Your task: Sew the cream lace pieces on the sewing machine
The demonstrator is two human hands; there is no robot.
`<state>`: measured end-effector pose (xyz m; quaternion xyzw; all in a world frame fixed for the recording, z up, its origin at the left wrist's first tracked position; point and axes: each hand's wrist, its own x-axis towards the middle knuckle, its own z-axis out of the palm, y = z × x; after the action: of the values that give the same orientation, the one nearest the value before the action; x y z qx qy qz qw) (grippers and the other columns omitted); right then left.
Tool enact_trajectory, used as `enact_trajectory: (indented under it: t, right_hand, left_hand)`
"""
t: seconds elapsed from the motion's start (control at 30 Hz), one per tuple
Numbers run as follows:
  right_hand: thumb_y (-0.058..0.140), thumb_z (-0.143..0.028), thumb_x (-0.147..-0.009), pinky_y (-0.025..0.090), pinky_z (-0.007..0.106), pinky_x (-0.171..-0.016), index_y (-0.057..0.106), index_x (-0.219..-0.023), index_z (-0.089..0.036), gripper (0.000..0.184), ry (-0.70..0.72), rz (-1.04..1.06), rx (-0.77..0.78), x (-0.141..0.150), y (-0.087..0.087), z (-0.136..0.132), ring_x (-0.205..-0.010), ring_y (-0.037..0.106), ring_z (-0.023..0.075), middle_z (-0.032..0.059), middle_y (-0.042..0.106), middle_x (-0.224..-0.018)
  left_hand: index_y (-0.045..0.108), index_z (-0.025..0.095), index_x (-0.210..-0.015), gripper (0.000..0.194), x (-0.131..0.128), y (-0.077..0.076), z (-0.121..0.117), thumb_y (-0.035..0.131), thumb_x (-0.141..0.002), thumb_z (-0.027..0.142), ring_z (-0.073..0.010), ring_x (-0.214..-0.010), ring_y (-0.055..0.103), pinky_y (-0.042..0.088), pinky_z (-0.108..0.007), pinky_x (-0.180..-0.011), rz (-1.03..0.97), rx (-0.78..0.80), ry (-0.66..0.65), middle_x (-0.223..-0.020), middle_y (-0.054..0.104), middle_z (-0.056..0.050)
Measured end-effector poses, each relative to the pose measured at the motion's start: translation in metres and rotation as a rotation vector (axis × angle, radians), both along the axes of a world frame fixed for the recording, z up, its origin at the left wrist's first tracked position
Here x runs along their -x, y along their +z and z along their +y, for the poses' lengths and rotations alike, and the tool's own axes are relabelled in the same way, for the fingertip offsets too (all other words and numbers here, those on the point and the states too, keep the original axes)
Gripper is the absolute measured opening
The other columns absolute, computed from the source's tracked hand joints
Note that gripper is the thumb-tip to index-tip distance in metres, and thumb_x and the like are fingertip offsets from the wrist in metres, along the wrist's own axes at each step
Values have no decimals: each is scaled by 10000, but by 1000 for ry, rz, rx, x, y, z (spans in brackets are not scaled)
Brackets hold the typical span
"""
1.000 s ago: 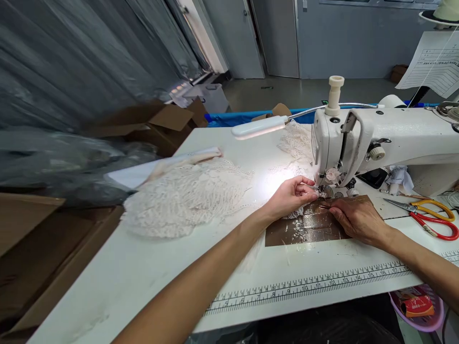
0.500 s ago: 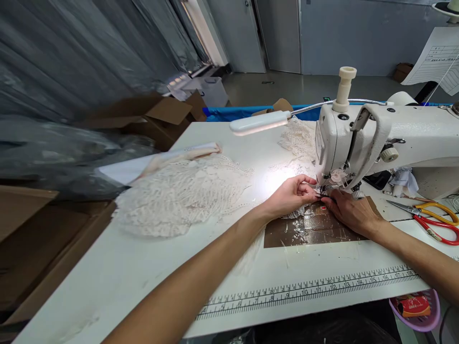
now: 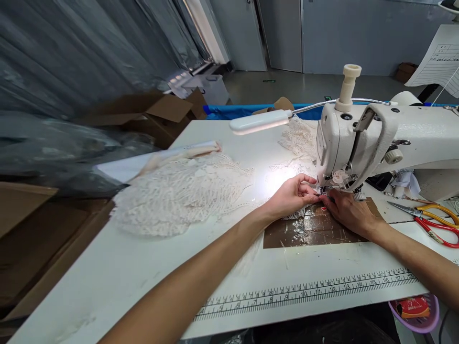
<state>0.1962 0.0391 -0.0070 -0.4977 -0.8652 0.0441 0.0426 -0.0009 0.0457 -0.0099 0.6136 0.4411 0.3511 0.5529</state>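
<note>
My left hand [image 3: 294, 195] is closed in a pinch on white lace fabric [image 3: 296, 213] beside the needle area of a white sewing machine [image 3: 332, 136]. Close to its fingertips, just right of them, my right hand [image 3: 347, 208] is closed too. A thin, dark, pointed tool shows between the two hands, mostly covered by the right fingers; its kind is unclear. The presser foot is largely hidden behind the hands. Under them lies a shiny brown sheet [image 3: 319, 229] littered with thread scraps. More of the lace trails back to the left of the machine.
A lace pile [image 3: 179, 196] lies left on the white table [image 3: 143, 286]. Above the work hangs a white lamp [image 3: 260, 122]. Red-and-yellow scissors [image 3: 435, 222] rest at right. Ruler tape [image 3: 304, 291] runs along the front edge. Cardboard boxes [image 3: 170, 109] stand beyond the left edge.
My right hand has moved up and left toward the needle, bringing the thin tool to the left fingertips. My left hand stays about where it was. The view has shifted slightly.
</note>
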Motion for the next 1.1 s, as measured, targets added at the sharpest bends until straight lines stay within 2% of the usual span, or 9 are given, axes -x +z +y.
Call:
enact_trajectory:
  t: [0.17, 0.27, 0.4, 0.53, 0.6, 0.7, 0.77, 0.9, 1.1]
  right_hand:
    - [262, -390, -1030, 320, 254, -539, 608, -997, -158, 417, 8, 136, 69, 0, 11, -4, -627, 587, 164, 83, 667, -771]
    - [262, -418, -1024, 297, 259, -522, 613, -1015, -172, 428, 68, 151, 101, -9, 19, -11, -586, 554, 161, 51, 641, -699]
    - [240, -474, -1018, 262, 290, -527, 651, -912, -162, 526, 197, 105, -39, -37, 22, -13, -583, 512, 180, 67, 611, -672]
    - [321, -435, -999, 368, 334, -650, 665, -907, -120, 476, 123, 111, -347, -64, 17, -3, -837, 536, 265, 160, 630, -933]
    - [362, -335, -979, 408, 369, -731, 665, -956, -108, 379, 119, 175, -392, -70, 15, 4, -909, 509, 284, 168, 618, -993]
    - [390, -223, -939, 436, 361, -747, 655, -904, -123, 286, 149, 280, -283, -64, 14, 13, -866, 499, 259, 138, 611, -895]
    - [419, -215, -924, 444, 355, -735, 637, -838, -139, 246, 153, 294, -203, -55, 13, 15, -842, 500, 253, 124, 596, -838]
    - [466, -222, -911, 455, 362, -757, 587, -748, -156, 214, 117, 303, -148, -40, 8, 15, -833, 508, 242, 113, 580, -826]
    - [454, -196, -919, 454, 349, -768, 628, -842, -156, 195, 158, 441, -151, -42, -1, 9, -861, 502, 230, 100, 574, -830]
  left_hand:
    - [490, 186, -989, 293, -2, -3, -1, 694, -792, 259, -153, -703, 679, 531, -273, -620, 10, -33, 10, -716, 675, 6]
    - [524, 176, -1025, 334, -1, 4, -9, 719, -785, 301, -146, -710, 677, 533, -261, -606, 63, -145, -27, -800, 707, -26]
    - [639, 168, -897, 159, 3, 29, -24, 669, -859, 319, -117, -659, 630, 499, -232, -553, 357, -558, -127, -830, 708, -32]
    - [654, 147, -898, 171, 8, 43, -30, 534, -950, 257, -171, -784, 653, 519, -262, -586, 673, -946, -36, -875, 695, -60]
    - [647, 137, -935, 167, 8, 40, -27, 514, -957, 237, -189, -812, 655, 524, -270, -575, 781, -1022, 8, -906, 688, -72]
    - [638, 131, -937, 189, 4, 29, -23, 478, -972, 227, -176, -796, 649, 536, -266, -574, 824, -1043, -42, -903, 678, -72]
    - [638, 133, -931, 216, -2, 21, -22, 454, -982, 235, -167, -781, 644, 541, -264, -574, 815, -1045, -86, -888, 670, -69]
    - [645, 136, -913, 252, -10, 10, -22, 438, -992, 256, -156, -719, 632, 532, -261, -544, 791, -1060, -71, -850, 652, -65]
    - [618, 131, -841, 301, -10, 5, -18, 379, -1005, 209, -141, -696, 614, 531, -251, -564, 821, -1149, -83, -811, 642, -60]
